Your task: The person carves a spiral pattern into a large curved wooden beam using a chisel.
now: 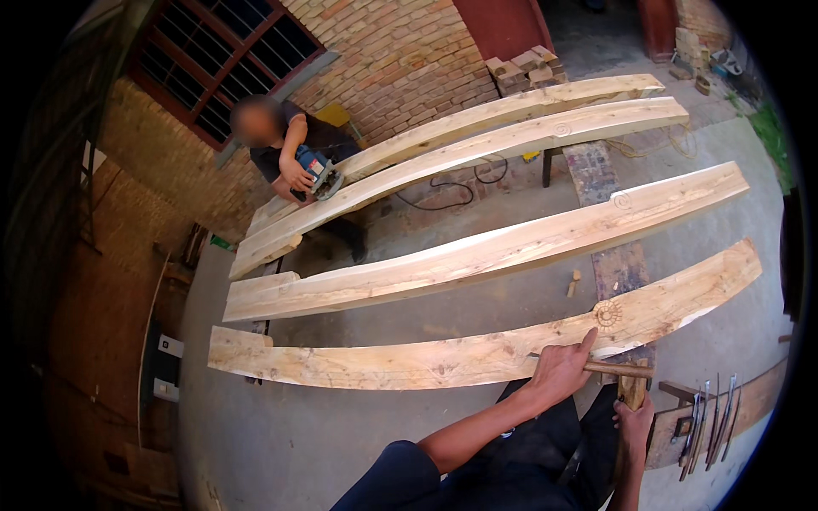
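Observation:
The nearest long curved beam (358, 364) lies in front of me, with a round carved rosette (607, 315) toward its right part. My left hand (562, 372) is over the beam's near edge, its index finger stretched to the rosette's lower edge. Its other fingers are closed around a chisel, whose wooden handle (620, 368) sticks out to the right and whose thin metal end shows at the left. Lower right, my right hand (633, 419) grips a thick wooden piece, perhaps a mallet (631, 391), just under the chisel handle; its full shape is hidden.
Three more curved beams lie beyond, the nearest of them a pale beam (486, 251). A co-worker (294, 145) runs a blue power tool (317, 170) on a far beam. A trestle plank (620, 268) supports the beams. Several chisels (711, 422) lie on a board at right.

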Demonstrator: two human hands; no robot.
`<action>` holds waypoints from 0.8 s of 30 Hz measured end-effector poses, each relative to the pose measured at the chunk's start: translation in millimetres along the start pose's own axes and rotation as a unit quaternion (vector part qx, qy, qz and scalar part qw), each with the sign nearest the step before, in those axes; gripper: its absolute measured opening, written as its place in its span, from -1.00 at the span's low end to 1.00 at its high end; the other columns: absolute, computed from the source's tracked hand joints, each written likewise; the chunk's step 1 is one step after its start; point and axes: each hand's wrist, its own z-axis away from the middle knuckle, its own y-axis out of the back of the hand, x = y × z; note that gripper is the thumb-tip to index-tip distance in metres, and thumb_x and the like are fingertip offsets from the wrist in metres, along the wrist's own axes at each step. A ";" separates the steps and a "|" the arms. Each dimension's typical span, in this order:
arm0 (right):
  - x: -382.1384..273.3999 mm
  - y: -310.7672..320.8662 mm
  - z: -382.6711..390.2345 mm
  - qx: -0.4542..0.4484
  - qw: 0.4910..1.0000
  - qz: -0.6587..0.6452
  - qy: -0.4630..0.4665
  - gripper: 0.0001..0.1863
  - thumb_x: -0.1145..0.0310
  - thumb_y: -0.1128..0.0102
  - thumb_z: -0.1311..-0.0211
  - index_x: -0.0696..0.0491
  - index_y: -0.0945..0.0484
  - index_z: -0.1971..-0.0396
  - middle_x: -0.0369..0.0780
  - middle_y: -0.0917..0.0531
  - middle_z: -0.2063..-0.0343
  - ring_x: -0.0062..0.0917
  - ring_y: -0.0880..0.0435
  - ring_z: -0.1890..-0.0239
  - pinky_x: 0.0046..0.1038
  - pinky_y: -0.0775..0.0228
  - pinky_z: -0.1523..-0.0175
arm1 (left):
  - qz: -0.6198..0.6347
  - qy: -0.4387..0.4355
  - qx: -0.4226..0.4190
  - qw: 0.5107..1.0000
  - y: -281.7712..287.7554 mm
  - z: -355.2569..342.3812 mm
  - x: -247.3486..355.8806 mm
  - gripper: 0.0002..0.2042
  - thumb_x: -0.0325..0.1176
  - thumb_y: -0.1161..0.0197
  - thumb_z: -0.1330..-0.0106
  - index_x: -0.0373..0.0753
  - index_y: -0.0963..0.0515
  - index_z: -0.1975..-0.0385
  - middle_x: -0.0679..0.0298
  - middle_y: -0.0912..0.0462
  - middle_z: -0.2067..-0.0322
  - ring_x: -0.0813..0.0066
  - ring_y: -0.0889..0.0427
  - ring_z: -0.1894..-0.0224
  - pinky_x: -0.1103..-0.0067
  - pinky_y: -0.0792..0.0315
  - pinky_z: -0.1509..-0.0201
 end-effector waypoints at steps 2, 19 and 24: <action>2.0 1.2 2.5 0.001 1.000 0.005 0.002 -0.55 0.46 -0.41 -0.14 0.16 -0.59 -0.06 -0.27 -0.68 0.41 -0.57 -0.66 0.59 -0.50 -0.54 0.53 | 0.004 -0.006 0.002 1.000 -1.5 2.1 3.5 -0.23 -0.31 -0.50 -0.28 -0.39 -0.42 -0.51 -0.08 -0.83 0.29 -0.08 -0.83 0.30 0.15 -0.65 0.26; -4.3 11.8 13.3 0.021 1.000 0.018 0.000 -0.59 0.43 -0.42 -0.17 0.18 -0.64 -0.04 -0.28 -0.71 0.44 -0.59 -0.68 0.56 -0.50 -0.55 0.48 | 0.027 -0.017 0.011 0.999 -22.1 33.5 1.8 -0.34 -0.36 -0.50 -0.24 -0.27 -0.53 -0.40 -0.05 -0.81 -0.14 -0.05 -0.87 0.12 0.18 -0.72 0.14; -6.5 -15.7 7.2 -0.004 1.000 0.011 -0.023 -0.51 0.43 -0.61 -0.14 0.19 -0.68 -0.08 -0.27 -0.79 0.42 -0.63 -0.76 0.48 -0.50 -0.63 0.42 | -0.020 0.032 -0.018 0.999 5.3 47.8 -5.1 -0.27 -0.28 -0.59 -0.20 -0.22 -0.54 -0.43 -0.02 -0.88 0.13 0.01 -0.88 0.21 0.20 -0.71 0.23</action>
